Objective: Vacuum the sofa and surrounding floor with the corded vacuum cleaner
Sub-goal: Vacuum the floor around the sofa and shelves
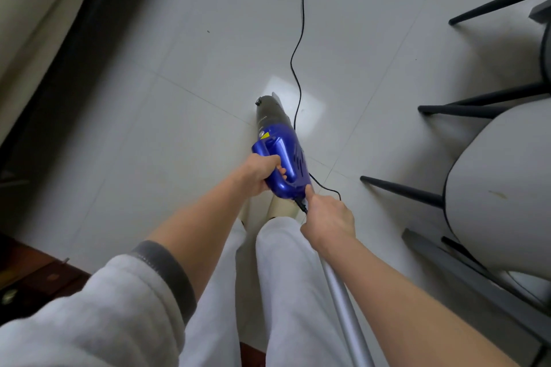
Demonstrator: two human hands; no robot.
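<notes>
A blue handheld vacuum cleaner (pixel 283 155) with a dark front canister points down at the white tiled floor (pixel 179 83) ahead of my legs. My left hand (pixel 262 174) grips its blue handle. My right hand (pixel 328 217) grips a silver tube (pixel 346 307) that runs back along my right leg, its index finger stretched out to the vacuum's rear where the black power cord (pixel 301 48) leaves. The cord snakes away over the tiles to the top of the view. The cream sofa (pixel 29 9) fills the top left corner.
Grey chairs with black legs (pixel 492 188) crowd the right side, the legs splaying onto the floor. A dark gap (pixel 74 68) runs under the sofa's edge. Dark wooden furniture (pixel 26 271) sits at the lower left. A small dark speck (pixel 208 31) lies on the tiles.
</notes>
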